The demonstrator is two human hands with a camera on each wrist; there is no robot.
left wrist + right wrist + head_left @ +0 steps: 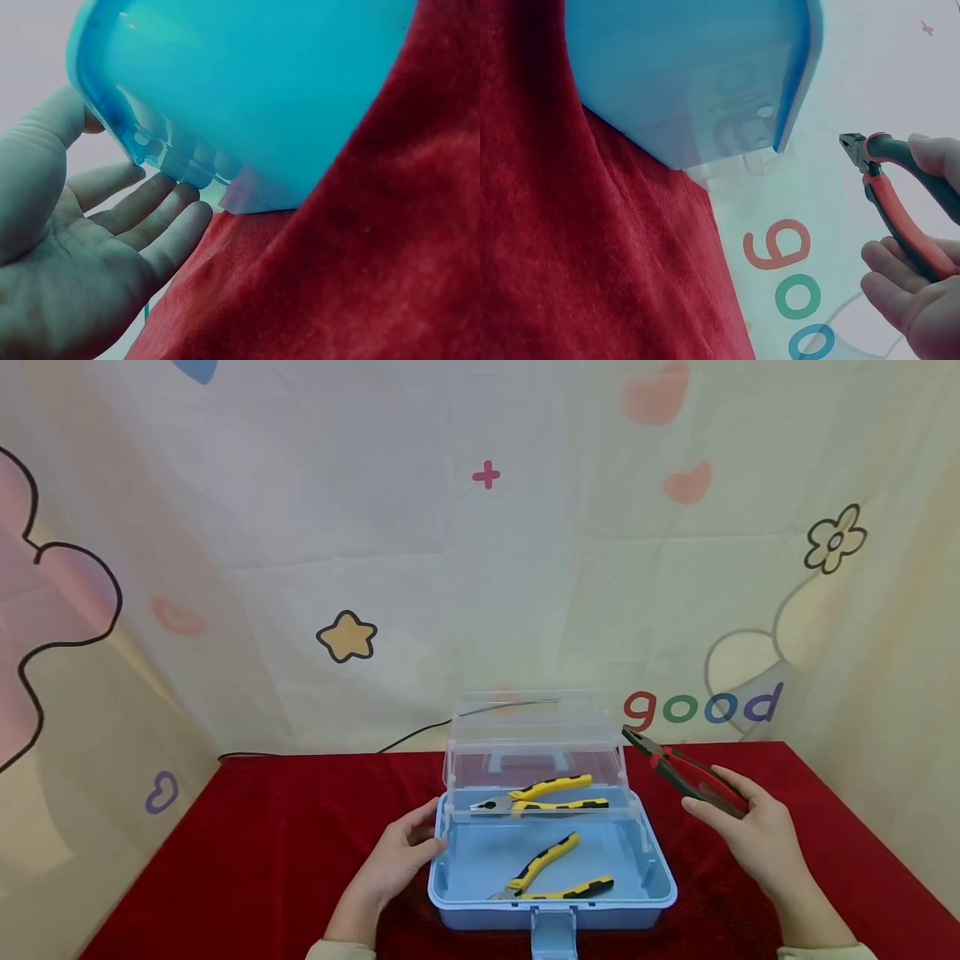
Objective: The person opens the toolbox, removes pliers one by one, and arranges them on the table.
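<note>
"Fingers of my right hand (765,835) gripped red pliers (675,779), right of the box (480,917); my left hand (401,857) held its side."
"Best way?"
"Box steady, I judged, pliers clear of its lid (536,742)."

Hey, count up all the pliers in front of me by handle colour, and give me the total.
Yellow-and-black pliers: 2
Red-and-dark pliers, held in the right hand: 1
Total: 3 pliers
</note>
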